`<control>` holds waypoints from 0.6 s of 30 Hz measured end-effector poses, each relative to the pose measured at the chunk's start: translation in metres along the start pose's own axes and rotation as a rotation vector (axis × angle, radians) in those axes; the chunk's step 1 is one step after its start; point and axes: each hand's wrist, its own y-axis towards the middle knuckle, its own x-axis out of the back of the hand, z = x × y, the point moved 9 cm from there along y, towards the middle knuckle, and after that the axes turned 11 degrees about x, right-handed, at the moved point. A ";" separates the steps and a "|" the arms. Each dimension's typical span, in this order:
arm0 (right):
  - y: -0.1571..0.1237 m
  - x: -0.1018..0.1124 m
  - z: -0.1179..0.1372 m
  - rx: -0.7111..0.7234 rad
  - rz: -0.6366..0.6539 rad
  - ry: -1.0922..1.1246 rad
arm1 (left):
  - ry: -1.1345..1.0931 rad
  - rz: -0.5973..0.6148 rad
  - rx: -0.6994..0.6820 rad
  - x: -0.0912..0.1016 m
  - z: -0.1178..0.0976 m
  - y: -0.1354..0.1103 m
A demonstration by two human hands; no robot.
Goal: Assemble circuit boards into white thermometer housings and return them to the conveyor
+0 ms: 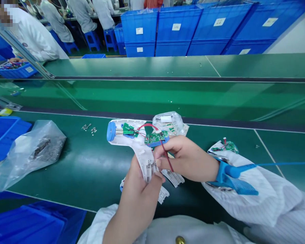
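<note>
My left hand (142,184) is closed around the handle of a white pistol-shaped housing half (139,147), held over the bench with its inside facing up. The housing has a blue end cap (111,131) and carries a small green circuit board (129,130). Red wires link it to a larger green circuit board (156,137). My right hand (185,156) is closed, its thumb and fingertips pinched at the handle's inner side by some small metal parts (150,164). Whatever its fingertips hold is hidden. Beneath my hands lie more white housing pieces (175,178).
A clear bag of metal parts (47,145) lies left, beside a blue bin (7,135). Small metal pieces (93,130) sit on the green bench (91,169). Behind the housing is a plastic bag (167,122). A blue wrist strap cord (282,164) runs right. A person (35,34) works across the bench.
</note>
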 end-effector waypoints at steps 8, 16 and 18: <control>-0.002 -0.002 -0.008 -0.063 0.046 0.010 | -0.008 0.113 0.038 -0.009 0.000 -0.001; -0.006 -0.003 -0.010 -0.075 0.121 0.048 | 0.037 0.114 0.008 -0.010 -0.003 0.001; -0.006 -0.004 -0.009 -0.057 0.123 0.049 | 0.070 0.086 -0.014 -0.009 -0.003 0.001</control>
